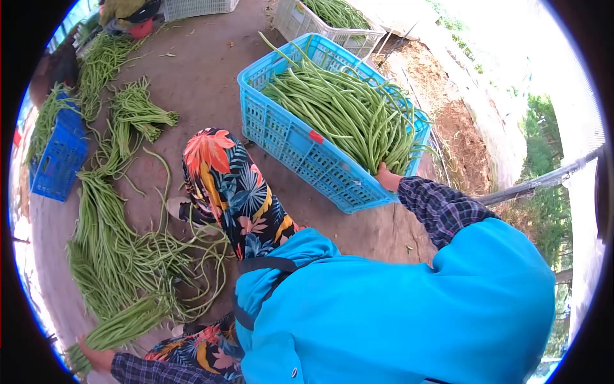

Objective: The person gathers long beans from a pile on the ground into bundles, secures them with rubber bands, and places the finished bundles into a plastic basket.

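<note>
So, brown floor spreading wide, and down its left side a long, tangled heap of green beans. Next in size, the light blue crate, over on the person's right, long side slanting from upper left to lower right in view, beans piled inside. A smaller bunch lies at the heap's bottom end, lengthwise from the left hand up and rightward toward the feet, well apart from the crate; the left hand is clearly nearer to it. And that hand looks curled round the bunch's outer end, fingers partly hidden. Across the body, the right hand is at the crate's lower-right end, touching beans near the rim, thumb showing; whether its fingers grip anything, I can't tell.
</note>
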The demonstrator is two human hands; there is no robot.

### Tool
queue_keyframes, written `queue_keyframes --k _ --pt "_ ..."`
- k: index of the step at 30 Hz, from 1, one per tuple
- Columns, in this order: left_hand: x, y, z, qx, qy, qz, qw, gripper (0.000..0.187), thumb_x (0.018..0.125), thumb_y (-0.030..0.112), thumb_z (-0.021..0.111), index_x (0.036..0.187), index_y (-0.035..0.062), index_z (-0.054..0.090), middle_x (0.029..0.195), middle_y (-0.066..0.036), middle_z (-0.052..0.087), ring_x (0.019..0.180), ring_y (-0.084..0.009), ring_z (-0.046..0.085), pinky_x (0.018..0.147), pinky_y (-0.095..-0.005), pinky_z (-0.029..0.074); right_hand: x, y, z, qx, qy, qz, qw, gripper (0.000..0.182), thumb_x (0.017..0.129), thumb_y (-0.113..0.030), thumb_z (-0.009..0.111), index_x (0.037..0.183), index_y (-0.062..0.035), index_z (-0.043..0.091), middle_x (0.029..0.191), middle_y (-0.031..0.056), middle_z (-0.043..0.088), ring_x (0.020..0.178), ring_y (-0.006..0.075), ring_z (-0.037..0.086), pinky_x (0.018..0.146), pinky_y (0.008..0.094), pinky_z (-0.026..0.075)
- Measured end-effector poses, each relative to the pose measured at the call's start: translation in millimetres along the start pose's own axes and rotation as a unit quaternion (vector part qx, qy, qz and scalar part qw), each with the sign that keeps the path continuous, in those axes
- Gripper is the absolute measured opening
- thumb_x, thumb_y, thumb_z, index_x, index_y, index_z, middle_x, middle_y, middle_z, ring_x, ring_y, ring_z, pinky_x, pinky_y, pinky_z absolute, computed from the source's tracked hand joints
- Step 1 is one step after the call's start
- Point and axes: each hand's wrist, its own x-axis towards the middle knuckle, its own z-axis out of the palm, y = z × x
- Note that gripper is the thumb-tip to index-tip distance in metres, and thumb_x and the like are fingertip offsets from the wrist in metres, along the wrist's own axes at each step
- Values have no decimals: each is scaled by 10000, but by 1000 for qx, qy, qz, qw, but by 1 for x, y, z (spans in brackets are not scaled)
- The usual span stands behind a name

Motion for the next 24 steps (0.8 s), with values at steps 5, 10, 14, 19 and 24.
queue_keyframes --k 5,10,14,19,24 --pt "-19 5 -6 119 -17 102 987 394 811 -20 510 1200 40 521 1033 -144 605 897 -229 603 796 -312 500 -53 53 69 -381 144 -40 912 479 923 -385 348 1209 -24 477 1139 139 576 979 230 574 894 347 429" --pt "-12 -12 -44 54 -114 230 965 395 812 17 534 1205 10 501 1119 -149 567 979 -226 570 871 -329 463 -93 66 146 -475 152 9 867 427 901 -339 413 1159 -26 544 1083 115 623 904 209 623 843 352 476" --pt "-18 -20 -72 230 -105 345 904 436 796 -32 535 1225 -14 461 1116 -153 562 987 -224 565 859 -324 479 -80 86 185 -562 189 40 804 438 885 -359 443 1135 -19 557 1038 124 637 883 210 627 809 351 487" --pt "-64 18 -88 206 -44 297 931 460 733 -75 559 1183 2 499 1085 -156 580 978 -246 564 876 -364 458 -166 63 164 -737 170 76 650 467 877 -407 445 1112 -24 572 986 131 648 838 205 638 748 353 503" --pt "-98 32 -124 -74 89 200 973 315 798 63 580 1089 -51 540 1027 -175 594 943 -259 583 847 -378 474 -138 140 265 -796 192 -22 573 498 869 -454 447 1089 -30 586 933 137 660 794 200 648 687 354 518"
